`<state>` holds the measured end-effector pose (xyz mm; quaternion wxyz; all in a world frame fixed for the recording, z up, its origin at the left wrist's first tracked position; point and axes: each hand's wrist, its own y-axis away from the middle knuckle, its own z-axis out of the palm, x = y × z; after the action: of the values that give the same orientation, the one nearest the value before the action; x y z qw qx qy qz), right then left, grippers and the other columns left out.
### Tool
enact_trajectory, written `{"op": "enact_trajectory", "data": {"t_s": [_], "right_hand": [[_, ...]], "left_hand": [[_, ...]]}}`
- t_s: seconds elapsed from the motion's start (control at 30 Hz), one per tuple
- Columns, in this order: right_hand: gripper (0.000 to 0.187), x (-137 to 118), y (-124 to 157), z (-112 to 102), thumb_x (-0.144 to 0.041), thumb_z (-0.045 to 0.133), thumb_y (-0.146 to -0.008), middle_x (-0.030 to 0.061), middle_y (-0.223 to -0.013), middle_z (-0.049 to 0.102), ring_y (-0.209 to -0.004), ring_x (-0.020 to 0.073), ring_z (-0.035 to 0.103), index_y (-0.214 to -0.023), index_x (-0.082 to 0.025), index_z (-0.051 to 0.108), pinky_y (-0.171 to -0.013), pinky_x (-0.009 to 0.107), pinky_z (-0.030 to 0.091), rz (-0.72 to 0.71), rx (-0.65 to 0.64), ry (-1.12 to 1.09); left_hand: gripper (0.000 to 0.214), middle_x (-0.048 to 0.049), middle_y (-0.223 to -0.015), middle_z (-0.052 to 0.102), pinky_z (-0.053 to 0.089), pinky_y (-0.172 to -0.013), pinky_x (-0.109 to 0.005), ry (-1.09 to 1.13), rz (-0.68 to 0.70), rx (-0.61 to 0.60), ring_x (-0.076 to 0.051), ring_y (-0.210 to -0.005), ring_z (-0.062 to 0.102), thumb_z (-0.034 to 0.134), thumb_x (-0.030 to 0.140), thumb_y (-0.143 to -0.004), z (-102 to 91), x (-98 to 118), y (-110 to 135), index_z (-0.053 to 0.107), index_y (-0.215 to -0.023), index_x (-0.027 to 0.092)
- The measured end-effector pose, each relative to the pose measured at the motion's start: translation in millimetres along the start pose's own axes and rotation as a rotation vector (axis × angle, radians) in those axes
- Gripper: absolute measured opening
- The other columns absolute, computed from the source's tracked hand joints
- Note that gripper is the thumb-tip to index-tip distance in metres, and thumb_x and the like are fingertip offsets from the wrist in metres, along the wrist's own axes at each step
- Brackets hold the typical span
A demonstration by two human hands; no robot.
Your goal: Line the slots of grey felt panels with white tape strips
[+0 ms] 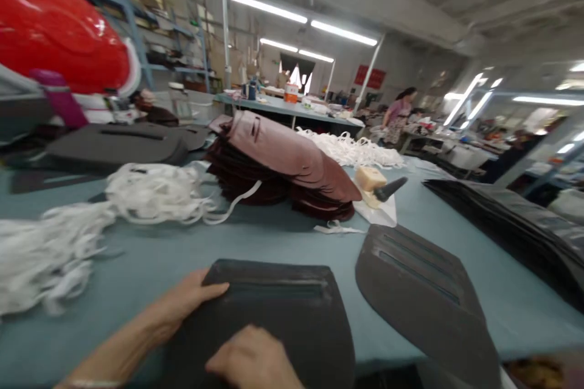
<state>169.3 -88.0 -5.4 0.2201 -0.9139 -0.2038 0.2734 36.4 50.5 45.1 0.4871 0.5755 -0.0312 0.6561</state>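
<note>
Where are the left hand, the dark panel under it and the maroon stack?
left hand (186, 302): head view, its back.
dark panel (292, 325): head view, below its slot.
maroon stack (283, 155): head view, top piece.

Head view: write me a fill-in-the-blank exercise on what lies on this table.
1. The near panel has ____ of the person's hands on it, the left hand and the right hand.
2. A second panel lies to the ____ of the near one.
3. The tangled straps on the left of the table are ____ in colour.
Missing words: both; right; white.
</note>
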Motion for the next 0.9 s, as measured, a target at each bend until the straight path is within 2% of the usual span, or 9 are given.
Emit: {"op": "enact_trajectory", "data": {"t_s": [0.07,0.13,0.27,0.4,0.53,0.6,0.73,0.83,0.9], "right_hand": [[0.029,18,-2,-29,-0.043,0.059,-0.085,0.0066,-0.103,0.067,-0.098,0.022,0.061,-0.106,-0.022,0.061,-0.092,0.039,0.046,0.268,0.015,0.059],[0.038,51,-2,-56,-0.038,0.062,-0.083,0.0133,-0.118,0.06,-0.112,0.0301,0.052,-0.116,-0.019,0.058,-0.097,0.05,0.037,0.487,0.031,0.251],[0.061,102,9,-80,-0.049,0.071,-0.071,0.0144,-0.121,0.055,-0.112,0.0343,0.048,-0.121,-0.018,0.055,-0.089,0.048,0.04,0.582,-0.124,0.344],[0.039,111,15,-94,-0.045,0.072,-0.069,0.007,-0.104,0.058,-0.099,0.0285,0.051,-0.098,-0.022,0.062,-0.082,0.041,0.039,0.643,-0.215,0.275],[0.038,111,10,-115,-0.042,0.076,-0.062,0.0009,-0.085,0.057,-0.084,0.0216,0.054,-0.086,-0.021,0.056,-0.075,0.034,0.041,0.76,-0.24,-0.029],[0.049,109,9,-124,-0.041,0.078,-0.06,-0.0004,-0.084,0.059,-0.08,0.0198,0.057,-0.099,-0.021,0.056,-0.072,0.032,0.043,0.863,-0.203,-0.289],[0.072,104,18,-132,-0.039,0.08,-0.062,0.0044,-0.104,0.065,-0.089,0.0223,0.064,-0.126,-0.024,0.049,-0.077,0.035,0.048,1.027,-0.051,-0.93],[0.062,101,29,-129,-0.036,0.079,-0.064,0.0073,-0.106,0.068,-0.087,0.0229,0.066,-0.12,-0.021,0.057,-0.08,0.037,0.05,1.064,0.066,-1.172],[0.048,98,35,-125,-0.034,0.078,-0.067,0.0097,-0.1,0.07,-0.084,0.0225,0.067,-0.11,-0.015,0.063,-0.081,0.037,0.05,1.057,0.05,-1.254]], "left_hand": [[0.043,-0.0096,-0.089,0.074,0.054,-0.075,-0.034,-0.018,0.071,0.074,-0.025,-0.078,0.069,0.079,0.036,-0.063,-16.1,-13,9,0.066,-0.098,0.014],[0.041,-0.0097,-0.091,0.073,0.053,-0.074,-0.033,0.015,0.109,0.118,-0.024,-0.078,0.069,0.077,0.033,-0.066,-24.1,-22,12,0.065,-0.1,0.013],[0.038,-0.0103,-0.091,0.073,0.053,-0.071,-0.031,0.083,0.138,0.123,-0.021,-0.073,0.068,0.075,0.026,-0.067,-24.8,-29,14,0.064,-0.101,0.012],[0.036,-0.01,-0.089,0.073,0.053,-0.069,-0.031,0.132,0.114,0.116,-0.02,-0.071,0.068,0.073,0.022,-0.067,-21.6,-27,16,0.063,-0.101,0.012],[0.038,-0.0113,-0.094,0.072,0.054,-0.074,-0.031,0.168,0.099,0.047,-0.021,-0.078,0.069,0.072,0.022,-0.07,-19.6,-26,22,0.063,-0.105,0.012],[0.039,-0.0124,-0.098,0.072,0.054,-0.077,-0.031,0.196,0.101,0.029,-0.022,-0.081,0.069,0.072,0.022,-0.07,-18.5,-26,24,0.063,-0.107,0.012],[0.041,-0.0138,-0.099,0.072,0.055,-0.075,-0.032,0.225,0.084,0.072,-0.023,-0.079,0.07,0.074,0.024,-0.069,-16.9,-27,27,0.064,-0.107,0.012],[0.041,-0.0137,-0.097,0.073,0.056,-0.074,-0.035,0.236,0.059,0.103,-0.024,-0.078,0.071,0.073,0.025,-0.071,-16.9,-27,29,0.063,-0.109,0.013],[0.041,-0.0137,-0.098,0.073,0.057,-0.074,-0.037,0.244,0.039,0.113,-0.025,-0.078,0.071,0.073,0.025,-0.071,-16.6,-27,30,0.063,-0.109,0.014]]}}
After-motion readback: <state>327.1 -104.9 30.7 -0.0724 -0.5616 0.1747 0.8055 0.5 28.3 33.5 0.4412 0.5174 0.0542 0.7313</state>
